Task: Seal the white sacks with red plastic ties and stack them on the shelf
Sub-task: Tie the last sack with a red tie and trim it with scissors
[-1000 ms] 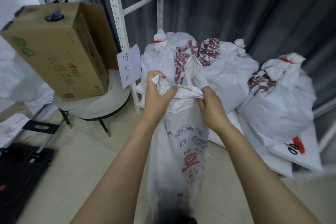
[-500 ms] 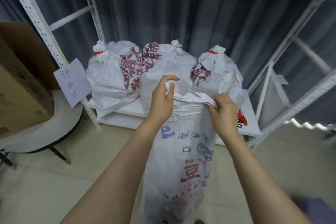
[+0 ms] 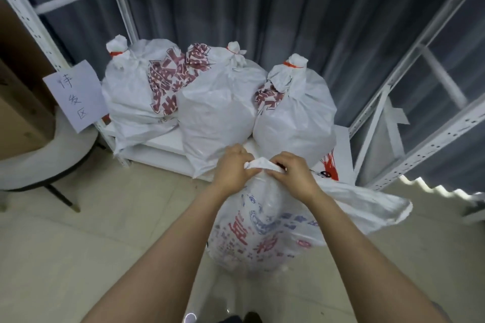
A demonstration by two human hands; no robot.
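White sack (image 3: 262,233) neck now bunched tighter, left hand (image 3: 232,168) and right hand (image 3: 295,177) gripping it closer together.

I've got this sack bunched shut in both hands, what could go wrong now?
The left hand and right hand both grip the sack neck, but the red ties lie over on the shelf; reaching for one may let the mouth loosen. Three tied sacks crowd that shelf, so a fourth might slide off.

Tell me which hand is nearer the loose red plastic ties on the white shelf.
Right. The right hand grips the neck of the white sack just beside the red plastic ties; the left hand grips it farther off.
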